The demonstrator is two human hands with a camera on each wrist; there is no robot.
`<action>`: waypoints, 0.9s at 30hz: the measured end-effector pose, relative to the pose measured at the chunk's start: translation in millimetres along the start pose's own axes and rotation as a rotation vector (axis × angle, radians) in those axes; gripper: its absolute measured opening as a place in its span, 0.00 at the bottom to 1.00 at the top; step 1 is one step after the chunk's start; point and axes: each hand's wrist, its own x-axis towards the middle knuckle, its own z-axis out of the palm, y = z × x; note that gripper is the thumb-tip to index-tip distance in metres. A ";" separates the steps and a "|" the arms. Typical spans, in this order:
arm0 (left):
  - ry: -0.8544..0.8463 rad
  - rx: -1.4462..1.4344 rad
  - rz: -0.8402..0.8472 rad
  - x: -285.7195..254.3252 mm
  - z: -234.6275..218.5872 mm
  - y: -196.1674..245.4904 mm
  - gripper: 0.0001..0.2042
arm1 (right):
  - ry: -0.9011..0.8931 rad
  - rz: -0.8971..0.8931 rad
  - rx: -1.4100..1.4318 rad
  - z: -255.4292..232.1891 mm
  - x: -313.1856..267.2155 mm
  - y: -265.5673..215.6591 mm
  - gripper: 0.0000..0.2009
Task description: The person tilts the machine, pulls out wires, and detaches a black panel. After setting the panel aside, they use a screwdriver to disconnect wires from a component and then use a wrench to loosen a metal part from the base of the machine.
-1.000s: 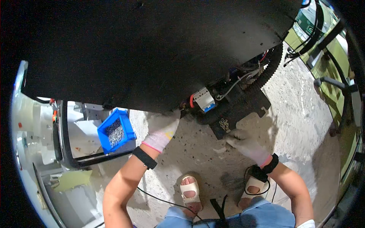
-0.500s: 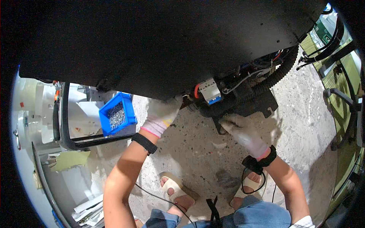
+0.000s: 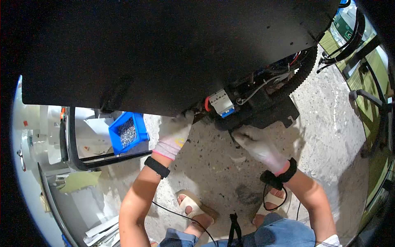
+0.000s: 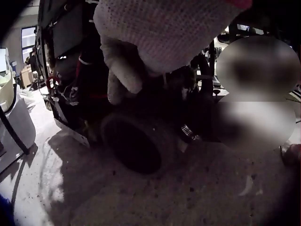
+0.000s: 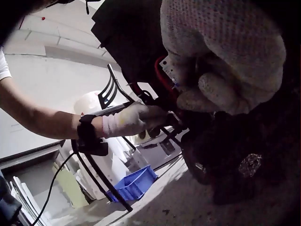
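A large black machine panel (image 3: 164, 53) fills the upper head view. My gloved left hand (image 3: 175, 131) reaches to its lower edge, left of a white circuit breaker (image 3: 221, 103) with a blue lower edge and a red cable. Its fingertips are hidden there in the head view; bent fingers (image 4: 124, 80) show in the left wrist view. My gloved right hand (image 3: 257, 144) is at the front edge of a black plate (image 3: 279, 117), fingers curled in the right wrist view. I cannot tell what its fingertips hold. A small pile of shiny metal pieces (image 5: 250, 165) lies below it.
A blue bin (image 3: 129, 133) of small metal parts stands on the left beside a black frame (image 3: 111, 162). Wiring and a corrugated black hose (image 3: 304, 76) run along the machine's right side. A thin cable (image 3: 177, 212) trails from the left wrist. The sandalled feet stand on speckled floor.
My right hand has moved up and left, from beside the metal pile to the plate's front edge, now covering the pile in the head view. My left hand stays at the panel edge.
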 end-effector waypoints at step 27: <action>0.377 -0.132 0.113 -12.3 36.0 -16.4 0.08 | 0.043 -0.198 -0.345 58.7 52.2 7.8 0.21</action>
